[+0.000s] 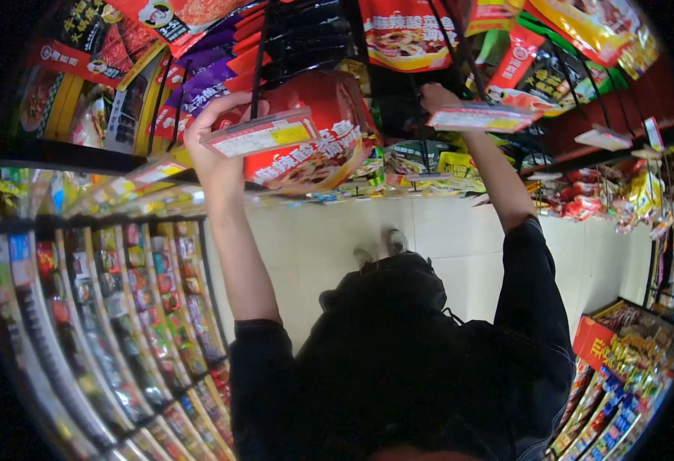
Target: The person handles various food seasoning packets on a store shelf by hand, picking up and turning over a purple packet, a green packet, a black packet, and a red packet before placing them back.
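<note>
My left hand [218,127] is raised at the left edge of a red food packet [337,157] with white lettering and a picture of food. Its fingers curl in at the packet's upper left side, partly behind a price tag [264,134]. My right hand [439,98] reaches in among the hanging goods, right of that packet. The right fingers are curled, and a second price tag [484,117] covers the wrist side; whatever they hold is hidden. Another red packet [406,38] of the same look hangs just above my right hand.
Black display rods carry rows of purple and black packets [206,84]. A shelf rack [114,307] full of small packs stands at the left. Over a pale tiled floor [460,238], an open red carton [594,342] sits at the lower right. More bags [590,192] hang at the right.
</note>
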`<move>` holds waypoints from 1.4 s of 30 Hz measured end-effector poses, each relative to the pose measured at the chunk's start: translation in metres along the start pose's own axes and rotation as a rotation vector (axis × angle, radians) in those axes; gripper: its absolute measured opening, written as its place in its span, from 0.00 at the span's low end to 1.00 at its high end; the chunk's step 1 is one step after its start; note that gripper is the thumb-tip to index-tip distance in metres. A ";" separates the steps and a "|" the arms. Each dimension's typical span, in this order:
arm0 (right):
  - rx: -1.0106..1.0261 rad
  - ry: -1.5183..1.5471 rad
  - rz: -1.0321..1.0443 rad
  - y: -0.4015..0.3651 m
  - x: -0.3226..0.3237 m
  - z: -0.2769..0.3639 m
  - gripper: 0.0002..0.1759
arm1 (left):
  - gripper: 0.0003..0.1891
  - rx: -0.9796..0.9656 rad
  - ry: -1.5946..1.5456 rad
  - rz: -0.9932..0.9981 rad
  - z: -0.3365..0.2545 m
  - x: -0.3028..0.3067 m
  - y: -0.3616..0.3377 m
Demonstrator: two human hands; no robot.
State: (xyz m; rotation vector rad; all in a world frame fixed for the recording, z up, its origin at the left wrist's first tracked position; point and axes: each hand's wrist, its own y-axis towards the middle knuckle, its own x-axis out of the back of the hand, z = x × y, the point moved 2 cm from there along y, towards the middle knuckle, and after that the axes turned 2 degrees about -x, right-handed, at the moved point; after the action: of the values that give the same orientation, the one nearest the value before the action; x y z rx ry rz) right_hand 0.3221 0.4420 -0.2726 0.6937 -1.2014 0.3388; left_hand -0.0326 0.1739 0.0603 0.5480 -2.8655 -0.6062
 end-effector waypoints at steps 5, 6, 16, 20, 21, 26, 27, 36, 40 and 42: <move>-0.003 -0.126 0.317 0.034 -0.020 -0.036 0.15 | 0.11 0.012 0.085 0.009 -0.009 -0.004 0.001; -0.005 -0.135 0.356 0.038 -0.026 -0.044 0.15 | 0.10 0.005 0.152 0.014 -0.011 -0.005 0.001; 0.029 -0.200 0.572 0.034 -0.055 -0.096 0.15 | 0.11 0.045 0.147 0.030 -0.013 -0.002 -0.002; 0.040 -0.211 0.613 0.029 -0.064 -0.103 0.16 | 0.12 0.005 0.213 0.020 -0.016 0.000 -0.004; 0.039 -0.214 0.623 0.027 -0.066 -0.105 0.16 | 0.12 -0.017 0.212 0.023 -0.016 0.000 -0.005; 0.037 -0.211 0.650 0.024 -0.071 -0.112 0.16 | 0.13 -0.013 0.260 0.065 -0.018 -0.002 -0.004; 0.036 -0.210 0.650 0.024 -0.069 -0.112 0.16 | 0.13 0.024 0.080 0.036 -0.014 -0.001 -0.004; 0.026 -0.199 0.656 0.017 -0.063 -0.118 0.16 | 0.12 0.010 0.216 -0.008 -0.019 -0.006 -0.005; 0.022 -0.188 0.647 0.017 -0.060 -0.117 0.16 | 0.12 -0.007 0.167 -0.027 -0.016 -0.008 -0.006; 0.027 -0.189 0.643 0.018 -0.059 -0.115 0.17 | 0.12 0.016 0.174 -0.021 -0.017 -0.008 -0.006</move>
State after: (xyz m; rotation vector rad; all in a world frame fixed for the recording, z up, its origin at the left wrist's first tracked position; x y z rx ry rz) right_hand 0.3754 0.5375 -0.3441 0.3483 -1.5903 0.8382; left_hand -0.0193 0.1653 0.0724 0.6023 -2.7068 -0.5125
